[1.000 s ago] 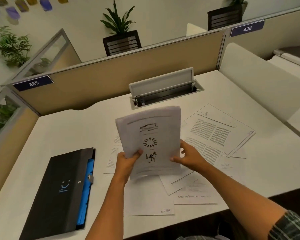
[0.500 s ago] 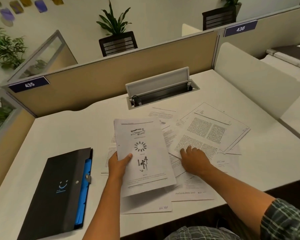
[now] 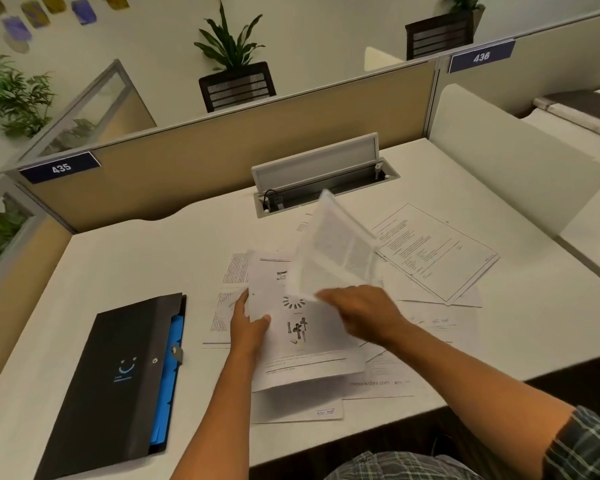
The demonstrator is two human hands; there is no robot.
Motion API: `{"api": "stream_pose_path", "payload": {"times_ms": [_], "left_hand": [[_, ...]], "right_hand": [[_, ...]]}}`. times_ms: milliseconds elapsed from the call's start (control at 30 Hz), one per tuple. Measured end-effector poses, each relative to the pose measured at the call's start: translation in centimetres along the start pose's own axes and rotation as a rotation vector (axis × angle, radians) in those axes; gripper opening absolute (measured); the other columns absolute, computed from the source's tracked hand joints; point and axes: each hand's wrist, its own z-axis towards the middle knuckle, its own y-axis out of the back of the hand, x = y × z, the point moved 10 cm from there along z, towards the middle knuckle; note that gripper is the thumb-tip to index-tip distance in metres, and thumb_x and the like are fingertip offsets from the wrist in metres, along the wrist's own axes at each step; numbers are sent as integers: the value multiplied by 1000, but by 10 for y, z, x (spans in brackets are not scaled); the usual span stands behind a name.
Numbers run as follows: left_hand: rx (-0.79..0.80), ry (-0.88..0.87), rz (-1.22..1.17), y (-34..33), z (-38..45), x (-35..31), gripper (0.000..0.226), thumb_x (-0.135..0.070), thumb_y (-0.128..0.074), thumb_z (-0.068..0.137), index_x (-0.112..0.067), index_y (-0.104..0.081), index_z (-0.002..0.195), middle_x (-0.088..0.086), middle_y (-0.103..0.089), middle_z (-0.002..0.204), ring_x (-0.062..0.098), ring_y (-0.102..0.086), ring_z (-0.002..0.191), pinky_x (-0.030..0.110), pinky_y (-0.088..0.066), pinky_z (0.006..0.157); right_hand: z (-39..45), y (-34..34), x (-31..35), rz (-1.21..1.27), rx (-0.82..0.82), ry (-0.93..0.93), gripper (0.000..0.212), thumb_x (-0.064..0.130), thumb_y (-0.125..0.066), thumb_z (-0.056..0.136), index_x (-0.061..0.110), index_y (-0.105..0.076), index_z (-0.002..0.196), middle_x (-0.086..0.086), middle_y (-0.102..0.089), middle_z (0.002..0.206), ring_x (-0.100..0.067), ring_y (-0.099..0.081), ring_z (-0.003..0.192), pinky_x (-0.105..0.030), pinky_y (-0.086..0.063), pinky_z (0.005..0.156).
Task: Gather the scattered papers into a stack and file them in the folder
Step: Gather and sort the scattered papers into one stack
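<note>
Papers (image 3: 291, 341) stacked in the left hand (image 3: 248, 329) run lengthwise away from the person; the right hand (image 3: 357, 311) grips a blurred lifted sheet (image 3: 336, 247).

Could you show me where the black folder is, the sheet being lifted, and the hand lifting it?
black folder (image 3: 118, 372): head view, middle of its front cover.
lifted sheet (image 3: 336, 247): head view, middle of the raised, blurred page.
right hand (image 3: 364, 311): head view, back of the hand holding the sheet's lower edge.
</note>
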Motion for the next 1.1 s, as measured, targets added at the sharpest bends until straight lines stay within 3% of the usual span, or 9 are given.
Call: {"api": "stream_pose_path", "payload": {"times_ms": [100,200,367,500,567,667,733,900,1100], "left_hand": [[6,34,-76,-9,-2,4,67,-23,-77,85,-30,-50,146,-4,-66,127,10,-65,106,27,-57,85],[8,84,-129,-10,-4,11,58,-30,-77,89,-34,-54,142,-1,-71,125,22,-70,108,45,-59,93],[156,106,-256,-18,-13,8,38,-21,-73,94,-31,-66,130,13,-74,119,41,-72,104,65,-57,85],[199,75,-312,-24,-21,-6,32,-16,-58,102,-35,-68,126,5,-74,124,30,-73,107,48,-62,81],[175,67,-316,-28,-27,-14,29,-28,-49,106,-36,-69,124,0,-75,121,22,-75,103,38,-63,76],[281,74,-276,-47,-37,-32,54,-57,-50,99,-21,-63,137,12,-71,127,36,-70,113,52,-57,91],[314,6,-241,-50,-37,-50,57,-49,-66,93,-14,-61,137,12,-69,131,37,-66,120,58,-53,99],[300,-147,-177,-34,-32,-79,58,-40,-91,60,-23,-75,113,6,-76,115,26,-73,103,48,-61,85],[298,-152,-69,-32,-38,-47,54,-24,-91,62,-20,-72,112,5,-76,110,25,-71,105,48,-62,85]], "right_hand": [[-7,-39,34,33,355,187,40,12,-65,93,22,-66,132,2,-72,130,-22,-76,91,-36,-62,65],[-13,-42,30,238,442,101,52,61,-52,98,30,-62,138,8,-70,131,-16,-72,106,-34,-60,81],[-25,-4,-80,335,-7,-726,78,70,-65,86,29,-44,149,5,-52,151,-17,-53,134,-51,-47,109],[-59,-53,-110,1098,182,-1208,94,56,-84,75,22,-39,151,-8,-57,147,-29,-63,125,-56,-51,105],[-51,-58,-98,1247,213,-1076,64,38,-86,79,22,-57,134,-2,-72,128,-21,-74,107,-51,-58,97],[-41,-51,-90,1254,62,-947,42,16,-83,83,23,-64,120,-5,-75,120,-19,-76,99,-41,-64,83],[-30,-34,-87,1270,-58,-876,42,16,-83,83,22,-65,120,-3,-77,115,-22,-76,99,-37,-64,77],[-9,0,-82,1299,-252,-759,28,22,-85,74,24,-74,101,3,-78,102,-21,-75,95,-27,-62,71],[-24,-28,-74,1245,-109,-752,24,10,-82,83,23,-73,102,1,-77,101,-21,-75,96,-29,-63,74]]}}
